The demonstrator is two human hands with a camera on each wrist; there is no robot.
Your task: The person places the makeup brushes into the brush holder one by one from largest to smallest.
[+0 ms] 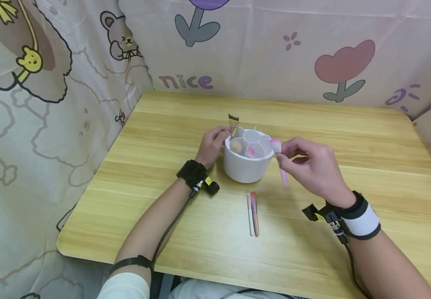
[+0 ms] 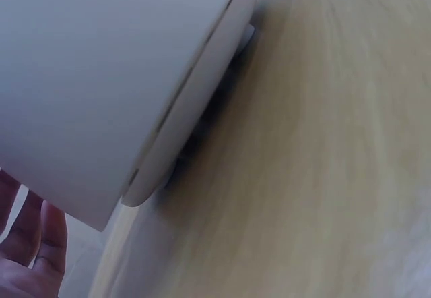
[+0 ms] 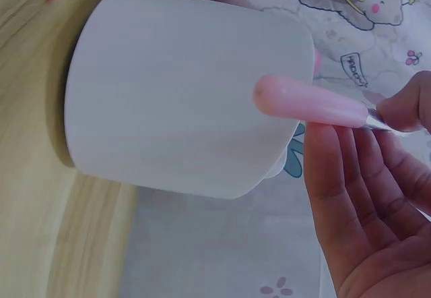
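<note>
A white round brush holder (image 1: pixel 247 168) with divided compartments stands on the table. Inside it are a fan-shaped makeup brush (image 1: pixel 233 120), a brush with a pale yellow head (image 1: pixel 235 145) and one with a pink-tipped head (image 1: pixel 250 152). At its left side, my left hand (image 1: pixel 211 145) holds the rim; the holder's wall partly hides those fingers (image 2: pixel 50 237). My right hand (image 1: pixel 310 166) pinches a pink-handled makeup brush (image 3: pixel 316 102) near its metal collar, just right of the holder. That brush's pink-and-white head (image 1: pixel 275 145) points up, its handle down.
Two slim brushes lie side by side in front of the holder: a white-handled one (image 1: pixel 250 216) and a pinkish one (image 1: pixel 254 214). A wood-grain table (image 1: pixel 163 236) carries everything. Printed cloth (image 1: pixel 260 62) hangs behind it and along the left side. Cables run from both wrist cameras.
</note>
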